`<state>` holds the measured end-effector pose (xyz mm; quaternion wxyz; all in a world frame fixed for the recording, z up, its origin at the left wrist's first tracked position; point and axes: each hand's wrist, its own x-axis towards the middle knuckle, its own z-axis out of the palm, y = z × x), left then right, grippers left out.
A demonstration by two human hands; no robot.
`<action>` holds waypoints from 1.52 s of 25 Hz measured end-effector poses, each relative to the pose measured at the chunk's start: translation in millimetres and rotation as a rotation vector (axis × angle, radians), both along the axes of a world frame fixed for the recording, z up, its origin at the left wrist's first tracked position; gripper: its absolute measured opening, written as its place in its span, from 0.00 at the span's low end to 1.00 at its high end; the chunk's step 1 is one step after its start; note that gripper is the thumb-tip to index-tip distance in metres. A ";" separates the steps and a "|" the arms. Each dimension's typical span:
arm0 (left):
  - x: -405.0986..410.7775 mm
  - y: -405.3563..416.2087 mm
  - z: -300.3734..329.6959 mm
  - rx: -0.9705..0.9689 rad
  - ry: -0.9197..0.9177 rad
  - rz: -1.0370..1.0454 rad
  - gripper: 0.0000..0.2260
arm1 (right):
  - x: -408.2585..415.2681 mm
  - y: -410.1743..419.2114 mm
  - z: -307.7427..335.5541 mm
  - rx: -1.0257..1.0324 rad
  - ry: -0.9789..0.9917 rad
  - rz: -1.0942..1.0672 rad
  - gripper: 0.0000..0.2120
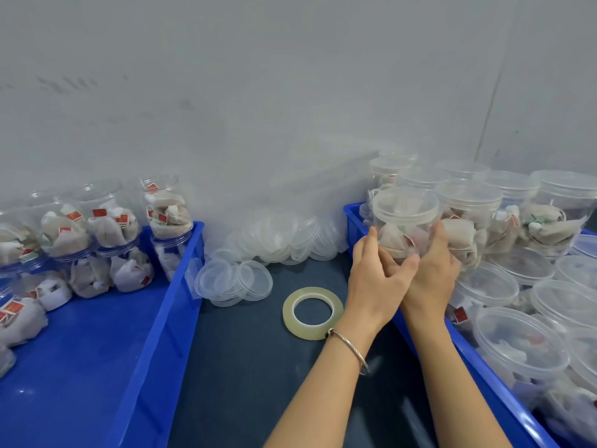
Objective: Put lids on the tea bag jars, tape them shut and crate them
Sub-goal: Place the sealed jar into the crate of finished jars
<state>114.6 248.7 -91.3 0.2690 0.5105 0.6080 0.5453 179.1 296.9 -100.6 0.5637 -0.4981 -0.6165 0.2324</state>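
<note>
The clear, round plastic tea bag jar [403,221], capped with a translucent snap-on lid and stuffed with pale paper tea bags, sits between both hands at the near-left corner of the blue plastic crate on the right [484,367], level with the upper layer of lidded jars [517,215] already packed there. The left hand [376,279] curls its fingers against the jar's lower left wall, thumb raised along the side; the right hand [431,273] wraps the lower right wall, thumb up as well, so the two palms cup the body from opposite sides. I cannot tell whether the jar already rests on the jars below or hangs in the grip.

It looks light: thin walls, a loose fill of paper bags. The wall is probably smooth and somewhat springy, so a hard squeeze could bow it and lift the lid; a gentle grasp low on the body, as here, seems safest, keeping off the lid rim.

Outward on the dark tabletop [258,383] lie a roll of clear tape [312,313], a heap of spare clear lids [274,240], and, far left, a second blue crate [155,318] of open, unlidded jars [109,221].
</note>
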 end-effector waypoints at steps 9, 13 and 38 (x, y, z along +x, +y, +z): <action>3.8 8.3 0.5 -0.090 0.029 -0.208 0.41 | 13.4 16.9 -4.6 -0.062 -0.026 -0.144 0.41; 11.6 15.7 -3.5 -0.070 0.008 -0.230 0.40 | 15.7 19.9 0.5 -0.110 -0.063 -0.223 0.46; -90.5 -35.8 13.1 0.138 -0.242 0.290 0.05 | -94.8 -55.2 4.2 0.208 0.078 0.263 0.06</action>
